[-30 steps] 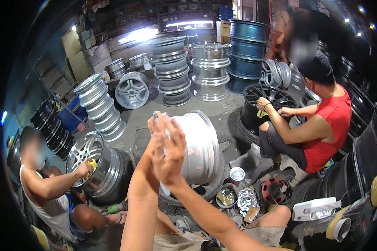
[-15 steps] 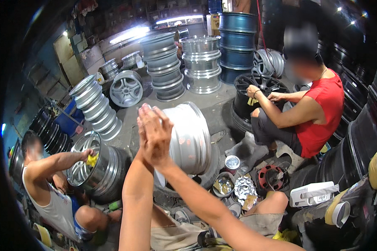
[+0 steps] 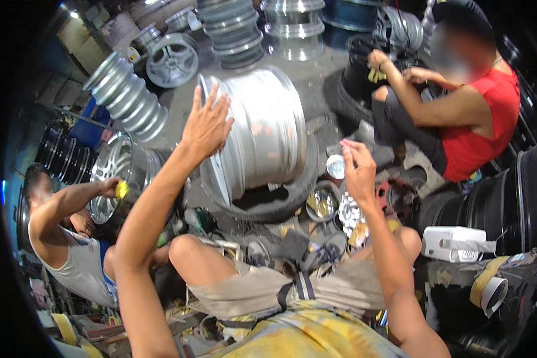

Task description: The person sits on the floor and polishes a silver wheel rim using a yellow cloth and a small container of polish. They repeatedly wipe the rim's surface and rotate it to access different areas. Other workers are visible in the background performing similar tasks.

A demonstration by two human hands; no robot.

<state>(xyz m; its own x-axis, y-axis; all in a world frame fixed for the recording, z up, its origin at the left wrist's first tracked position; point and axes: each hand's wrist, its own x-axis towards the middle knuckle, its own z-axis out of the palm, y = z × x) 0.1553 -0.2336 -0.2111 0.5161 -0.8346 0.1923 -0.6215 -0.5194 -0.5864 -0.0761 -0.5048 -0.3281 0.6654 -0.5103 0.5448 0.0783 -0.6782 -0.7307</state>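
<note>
A silver wheel rim [image 3: 265,128] stands on edge in front of me, with orange-pink patches on its barrel. It rests on a black tire [image 3: 280,210]. My left hand [image 3: 207,124] lies with fingers spread against the rim's left lip; its thumb is mostly hidden. To the right of the rim, my right hand [image 3: 359,170] is raised, fingers closed in a pinch on a small pink piece [image 3: 345,143]. What that piece is made of cannot be made out. Below this hand sit an open can [image 3: 335,167] and a bowl of brownish stuff [image 3: 323,201].
A co-worker in red [image 3: 480,122] crouches at right by a dark wheel. Another, in a white top [image 3: 80,268], wipes a wheel [image 3: 110,158] with a yellow cloth at left. Stacked rims [image 3: 128,95] stand behind. A white plastic container [image 3: 453,243] sits at right.
My hands were pressed together before the rim and have parted. The left is now at the rim's lip, the right is farther right with a pink piece. The view has tilted down.
</note>
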